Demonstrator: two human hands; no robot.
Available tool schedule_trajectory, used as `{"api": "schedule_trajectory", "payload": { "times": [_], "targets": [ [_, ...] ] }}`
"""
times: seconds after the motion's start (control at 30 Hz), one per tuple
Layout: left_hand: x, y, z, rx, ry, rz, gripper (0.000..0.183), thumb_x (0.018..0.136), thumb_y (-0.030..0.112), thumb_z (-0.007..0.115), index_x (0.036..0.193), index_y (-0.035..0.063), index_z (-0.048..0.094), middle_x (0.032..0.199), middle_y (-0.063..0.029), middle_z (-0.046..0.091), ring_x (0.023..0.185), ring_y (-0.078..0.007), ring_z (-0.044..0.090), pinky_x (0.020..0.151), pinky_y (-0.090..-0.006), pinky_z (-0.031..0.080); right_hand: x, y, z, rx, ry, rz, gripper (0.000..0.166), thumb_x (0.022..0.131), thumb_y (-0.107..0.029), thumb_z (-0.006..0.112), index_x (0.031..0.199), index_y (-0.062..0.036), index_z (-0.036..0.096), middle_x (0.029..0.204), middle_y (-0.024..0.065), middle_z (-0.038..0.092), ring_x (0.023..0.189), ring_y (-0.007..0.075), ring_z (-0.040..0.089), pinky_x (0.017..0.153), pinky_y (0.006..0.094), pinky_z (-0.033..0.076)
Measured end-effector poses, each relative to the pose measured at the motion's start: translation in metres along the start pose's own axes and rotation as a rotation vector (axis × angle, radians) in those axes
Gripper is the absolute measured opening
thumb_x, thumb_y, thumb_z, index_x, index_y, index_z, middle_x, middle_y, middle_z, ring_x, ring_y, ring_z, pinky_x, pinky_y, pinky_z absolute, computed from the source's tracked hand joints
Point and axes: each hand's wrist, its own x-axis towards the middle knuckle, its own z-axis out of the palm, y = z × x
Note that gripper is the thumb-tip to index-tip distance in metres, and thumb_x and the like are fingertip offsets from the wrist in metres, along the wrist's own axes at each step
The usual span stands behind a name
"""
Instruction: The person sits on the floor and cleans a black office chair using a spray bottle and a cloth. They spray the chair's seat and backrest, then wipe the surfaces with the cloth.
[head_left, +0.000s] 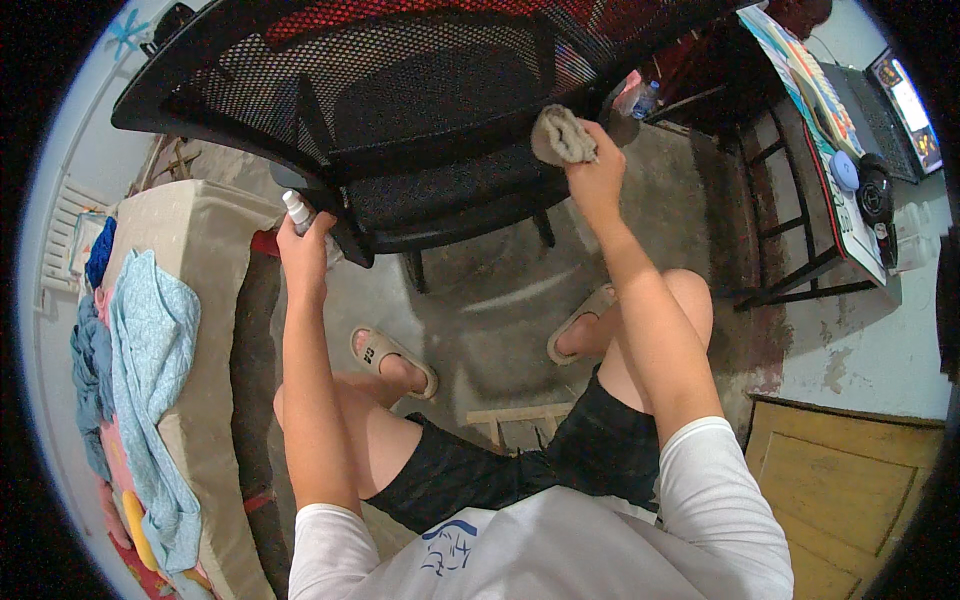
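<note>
My left hand (302, 251) grips a small clear spray bottle (298, 208) with a white nozzle, near the left armrest of a black mesh office chair (450, 172). Part of the bottle is hidden behind my fingers. In my right hand (598, 180) is a folded greyish-beige cloth (560, 135), held up by the right side of the chair. Whether the cloth touches the chair, I cannot tell. The mesh backrest (420, 67) leans toward me across the top of the view, with the dark seat below it.
A bed (217, 217) with a beige cover stands left, bearing a light blue garment (154, 330) and other clothes. To the right is a black-framed desk (806, 217) with a laptop (874, 112). My slippers (394, 360) rest on the concrete floor (487, 330). A yellow wooden door (832, 487) is lower right.
</note>
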Motion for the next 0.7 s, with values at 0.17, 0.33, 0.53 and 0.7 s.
{"api": "schedule_trajectory", "payload": {
  "times": [0.17, 0.33, 0.53, 0.7],
  "targets": [
    [0.002, -0.003, -0.001, 0.0, 0.004, 0.012, 0.018, 0.08, 0.013, 0.069, 0.09, 0.0027, 0.06, 0.081, 0.0003, 0.057, 0.074, -0.0128, 0.049, 0.071, -0.0307, 0.041, 0.011, 0.004, -0.005, 0.012, 0.065, 0.078, 0.032, 0.078, 0.003, 0.067, 0.109, -0.0027, 0.071, 0.098, 0.0175, 0.074, 0.094, 0.0302, 0.072, 0.084, 0.0346, 0.053],
    [0.003, -0.004, -0.001, -0.025, 0.004, 0.002, 0.017, 0.079, 0.013, 0.069, 0.089, 0.003, 0.06, 0.081, 0.0003, 0.057, 0.075, -0.0128, 0.05, 0.071, -0.0307, 0.041, 0.002, 0.001, -0.002, -0.005, 0.072, 0.068, 0.03, 0.078, 0.004, 0.066, 0.108, -0.0023, 0.07, 0.099, 0.0162, 0.074, 0.093, 0.0311, 0.072, 0.084, 0.0354, 0.053],
    [0.0, -0.001, -0.001, -0.006, -0.006, -0.004, 0.017, 0.079, 0.013, 0.069, 0.088, 0.0032, 0.058, 0.081, 0.0002, 0.056, 0.075, -0.0129, 0.049, 0.071, -0.0306, 0.041, -0.008, -0.008, 0.001, 0.02, -0.046, -0.111, 0.032, 0.075, 0.005, 0.069, 0.106, -0.0027, 0.069, 0.103, 0.0158, 0.071, 0.096, 0.0335, 0.069, 0.084, 0.0363, 0.054],
    [0.002, -0.005, -0.004, -0.004, -0.001, 0.0, 0.019, 0.079, 0.014, 0.069, 0.09, 0.003, 0.059, 0.082, -0.0001, 0.055, 0.076, -0.013, 0.048, 0.071, -0.0303, 0.04, -0.013, -0.018, 0.007, -0.039, -0.137, -0.299, 0.032, 0.074, 0.001, 0.072, 0.105, -0.0036, 0.069, 0.101, 0.0154, 0.069, 0.094, 0.0365, 0.067, 0.082, 0.0384, 0.054]
  ]
}}
